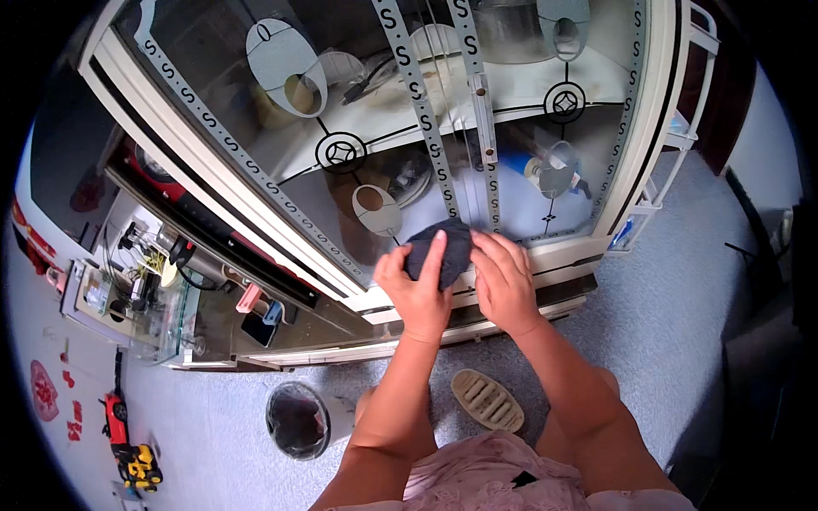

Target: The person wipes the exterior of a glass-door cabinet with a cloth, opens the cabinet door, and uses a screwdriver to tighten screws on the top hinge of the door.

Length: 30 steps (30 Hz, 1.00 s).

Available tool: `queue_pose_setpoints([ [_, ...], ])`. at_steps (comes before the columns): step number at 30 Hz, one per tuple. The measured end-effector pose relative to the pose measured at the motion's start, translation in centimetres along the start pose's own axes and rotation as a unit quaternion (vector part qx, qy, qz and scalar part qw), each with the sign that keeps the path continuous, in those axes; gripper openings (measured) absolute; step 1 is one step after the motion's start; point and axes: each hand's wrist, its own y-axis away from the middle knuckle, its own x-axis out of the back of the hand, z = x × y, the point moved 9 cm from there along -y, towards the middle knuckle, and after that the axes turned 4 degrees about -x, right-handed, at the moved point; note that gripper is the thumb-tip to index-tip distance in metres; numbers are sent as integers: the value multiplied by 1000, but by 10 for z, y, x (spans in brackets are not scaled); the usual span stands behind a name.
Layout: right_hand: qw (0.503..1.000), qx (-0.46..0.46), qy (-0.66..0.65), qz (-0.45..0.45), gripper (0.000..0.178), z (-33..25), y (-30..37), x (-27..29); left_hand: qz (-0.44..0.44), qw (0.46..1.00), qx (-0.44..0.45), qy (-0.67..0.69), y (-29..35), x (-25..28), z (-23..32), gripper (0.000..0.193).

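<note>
A folded dark grey cloth (456, 255) is between my two hands, in front of the lower part of a glass-doored cabinet (558, 255). My left hand (417, 289) grips its left side, with the index finger stretched over the top. On the other side, my right hand (504, 285) has its fingertips at the cloth's right edge; its thumb is partly hidden. The sliding glass doors (290, 192) carry patterned strips and frosted shapes. Whether the cloth touches the glass, I cannot tell.
Left of the cabinet runs a low counter (341, 330) with a phone (258, 330) on it. A lined trash bin (298, 422) and a beige slipper (487, 400) are on the floor near my legs. Toy vehicles (136, 464) stand far left, a white rack (652, 204) at the right.
</note>
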Motion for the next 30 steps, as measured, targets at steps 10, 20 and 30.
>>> queue_pose_setpoints([
  [10, 988, -143, -19, -58, 30, 36, 16, -28, -64, 997, -34, 15, 8, -13, 12, 80],
  [20, 993, -103, -50, -23, 25, 27, 8, -1, 62, 996, 66, 24, -10, 47, -29, 73],
  [30, 995, -81, -32, -39, 21, 31, 10, -17, 187, 974, 85, -100, -18, 82, -76, 70],
])
